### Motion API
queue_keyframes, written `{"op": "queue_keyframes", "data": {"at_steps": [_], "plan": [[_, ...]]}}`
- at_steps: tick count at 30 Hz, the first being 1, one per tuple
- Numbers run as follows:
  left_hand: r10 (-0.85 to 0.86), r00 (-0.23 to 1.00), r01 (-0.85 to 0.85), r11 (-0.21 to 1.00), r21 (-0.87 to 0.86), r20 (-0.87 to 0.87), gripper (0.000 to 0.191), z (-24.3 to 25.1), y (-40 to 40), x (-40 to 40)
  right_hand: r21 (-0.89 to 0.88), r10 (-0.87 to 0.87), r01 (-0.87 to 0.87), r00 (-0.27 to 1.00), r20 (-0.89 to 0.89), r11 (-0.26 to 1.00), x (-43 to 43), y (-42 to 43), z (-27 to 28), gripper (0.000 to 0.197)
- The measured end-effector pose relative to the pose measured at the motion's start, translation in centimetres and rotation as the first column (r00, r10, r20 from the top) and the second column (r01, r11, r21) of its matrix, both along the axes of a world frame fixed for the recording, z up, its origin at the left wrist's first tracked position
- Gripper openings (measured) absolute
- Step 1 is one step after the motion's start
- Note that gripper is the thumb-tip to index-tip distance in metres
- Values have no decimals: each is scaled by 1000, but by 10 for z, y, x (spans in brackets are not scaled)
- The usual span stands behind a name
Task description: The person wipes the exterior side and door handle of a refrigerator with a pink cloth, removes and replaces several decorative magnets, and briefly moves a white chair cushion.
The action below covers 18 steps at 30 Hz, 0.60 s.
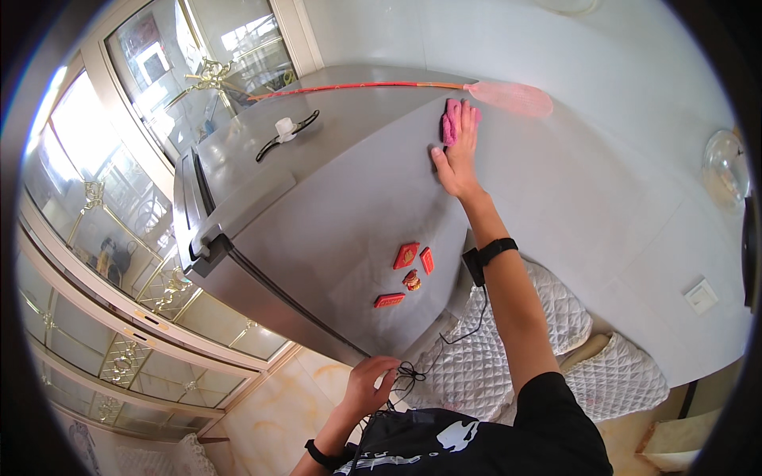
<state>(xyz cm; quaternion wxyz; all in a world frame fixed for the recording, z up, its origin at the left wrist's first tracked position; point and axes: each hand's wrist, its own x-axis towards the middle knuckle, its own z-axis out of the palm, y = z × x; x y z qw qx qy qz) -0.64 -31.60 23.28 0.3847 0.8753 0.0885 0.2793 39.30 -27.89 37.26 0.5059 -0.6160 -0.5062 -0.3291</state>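
Near the top rear of a grey refrigerator's side panel (333, 238), my right hand (461, 157) lies flat. A folded pink cloth (451, 128) is under its fingers, against the panel, and the thumb is spread away from it. My left hand (372, 384) is low down by the refrigerator's front edge, with bent fingers and the thumb apart. Nothing shows in its grasp, though whether its fingertips touch the edge is unclear. Just beside it hangs a bundled black cable (411, 372). Several red magnets (406, 256) stick to the panel between my hands.
A pink fly swatter (509, 99) and a black curved handle with a white piece (286, 129) lie on the refrigerator top. A black power adapter (474, 268) hangs near my right forearm. Quilted white covers (464, 357) are below, glass-paned doors (143, 226) at left.
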Motion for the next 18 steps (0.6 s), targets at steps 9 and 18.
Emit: {"op": "queue_keyframes", "data": {"at_steps": [9,18], "plan": [[7,1000,-7,1000,-7,-19,14,-3,-3,-4,61,108,-101,985,-136,993,-39,1,-2,85],[19,1000,-18,1000,14,-24,16,-2,5,-2,101,28,-1,965,-260,995,3,10,10,78]]}}
